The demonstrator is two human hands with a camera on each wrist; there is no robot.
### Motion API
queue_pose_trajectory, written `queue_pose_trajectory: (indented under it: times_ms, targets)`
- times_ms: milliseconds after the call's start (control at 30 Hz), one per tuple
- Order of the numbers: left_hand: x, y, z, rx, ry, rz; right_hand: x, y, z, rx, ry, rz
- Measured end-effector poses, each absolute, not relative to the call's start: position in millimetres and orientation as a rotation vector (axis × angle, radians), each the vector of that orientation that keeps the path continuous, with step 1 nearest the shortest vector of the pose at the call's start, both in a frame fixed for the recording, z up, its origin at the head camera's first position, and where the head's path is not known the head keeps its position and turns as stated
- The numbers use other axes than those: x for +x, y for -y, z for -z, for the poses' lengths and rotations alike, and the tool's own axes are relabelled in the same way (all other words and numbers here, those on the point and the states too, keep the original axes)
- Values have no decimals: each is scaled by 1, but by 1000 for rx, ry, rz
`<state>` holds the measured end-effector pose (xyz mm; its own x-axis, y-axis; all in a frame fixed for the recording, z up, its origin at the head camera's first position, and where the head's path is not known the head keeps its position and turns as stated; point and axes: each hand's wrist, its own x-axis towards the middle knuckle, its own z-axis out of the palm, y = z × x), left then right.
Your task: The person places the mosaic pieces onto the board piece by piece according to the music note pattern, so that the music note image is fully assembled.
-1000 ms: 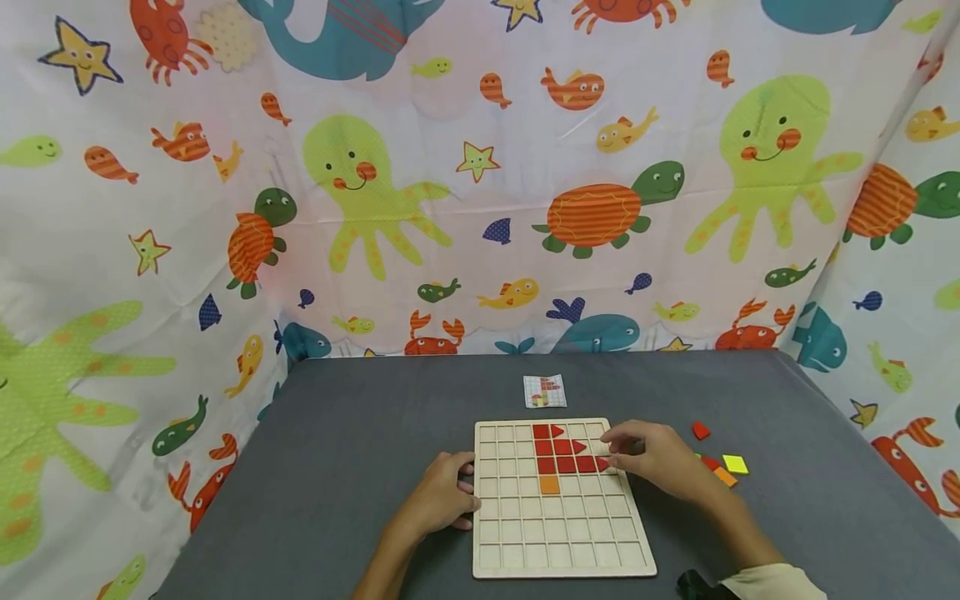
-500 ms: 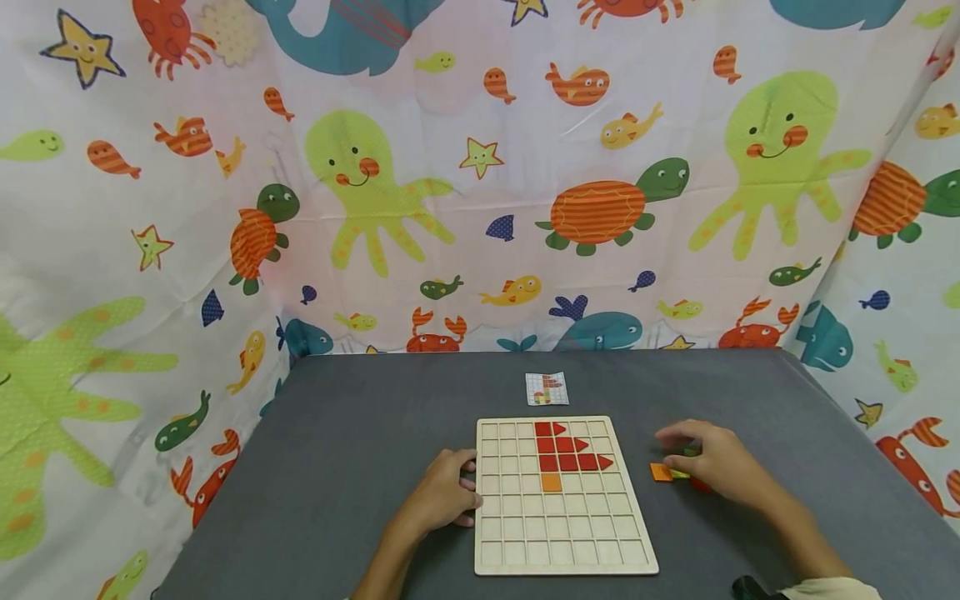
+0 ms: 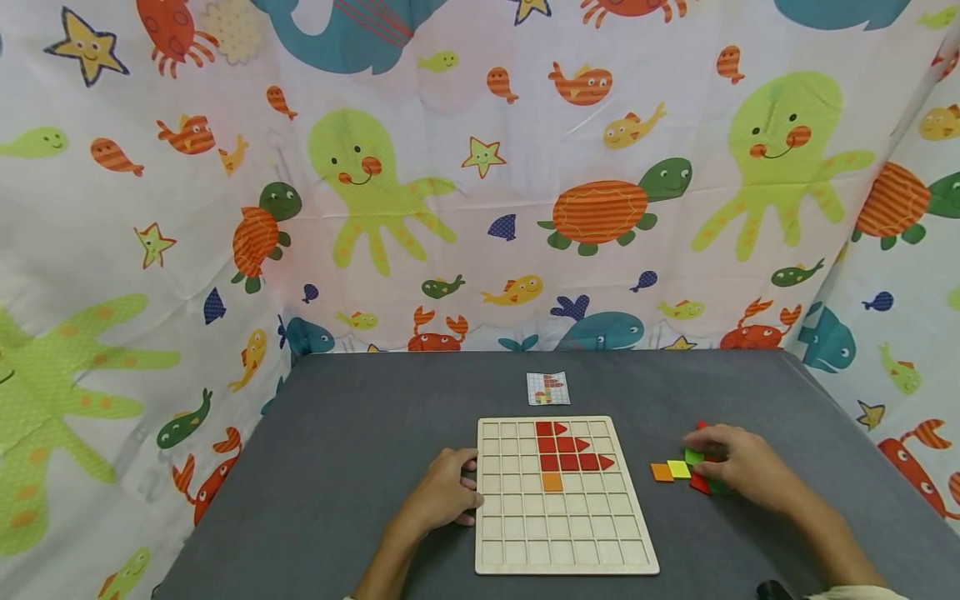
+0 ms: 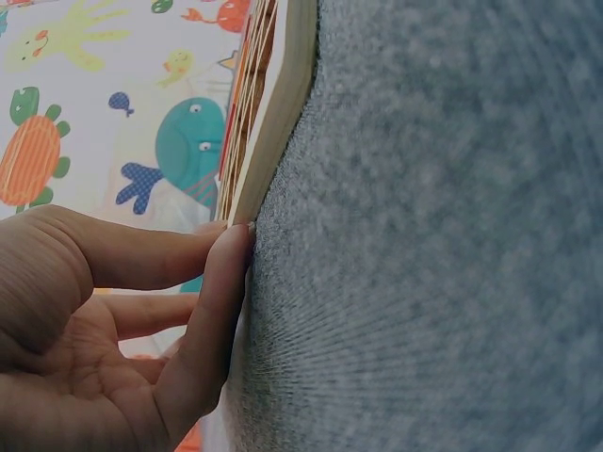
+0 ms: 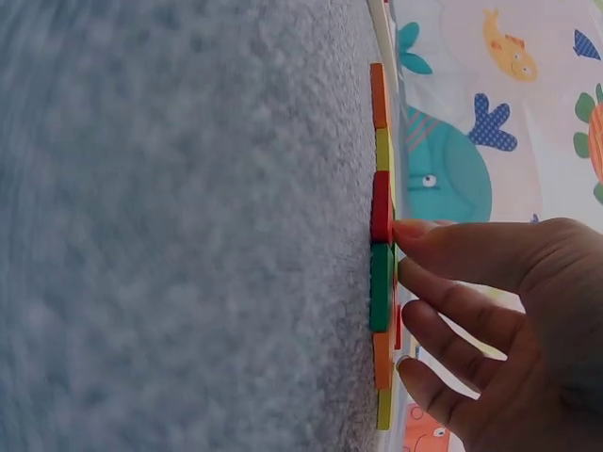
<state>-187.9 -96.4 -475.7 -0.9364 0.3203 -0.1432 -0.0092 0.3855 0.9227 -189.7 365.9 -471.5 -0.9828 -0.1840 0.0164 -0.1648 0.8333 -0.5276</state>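
Observation:
A wooden grid board (image 3: 525, 525) lies on the table with several red pieces (image 3: 572, 462) and one orange square (image 3: 552, 482) in its cells. My left hand (image 3: 441, 493) rests at its left edge; in the left wrist view the fingertips (image 4: 236, 247) touch the board's side. To the board's right, my right hand (image 3: 750, 463) is over loose tiles, thumb and fingers apart around a bright green tile (image 3: 693, 456). In the right wrist view the thumb tip touches a red tile (image 5: 381, 207) beside a dark green tile (image 5: 380, 287). The hand partly hides the pile.
An orange tile (image 3: 662, 472) and a yellow tile (image 3: 678, 470) lie in a row left of the right hand. A small printed card (image 3: 548, 389) with a coloured grid picture lies behind the board. A sea-animal curtain (image 3: 465, 183) hangs behind the grey table (image 3: 360, 433).
My right hand has left the board's right side and moved right to the loose tiles. The orange and yellow tiles now lie nearer the board, spread out. The left hand has stayed at the edge.

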Motion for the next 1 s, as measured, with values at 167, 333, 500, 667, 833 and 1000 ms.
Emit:
queue_pose_trajectory:
  times_ms: [167, 333, 500, 667, 833, 1000]
  targets:
    - [-188, 96, 476, 272, -2348, -1569, -194, -371, 472, -261, -2965, 798]
    - [-189, 96, 477, 259, -2342, -1570, -198, -373, 470, -258, -2950, 754]
    - [-188, 96, 476, 261, -2347, -1570, -201, -373, 469, -305, -2962, 680]
    - [-188, 96, 476, 264, -2347, -1571, -201, -372, 468, -359, -2994, 605]
    - [-188, 95, 476, 263, -2351, -1570, -198, -366, 467, -368, -3024, 596]
    - [-188, 95, 476, 257, -2353, -1571, -195, -353, 464, -365, -3029, 644]
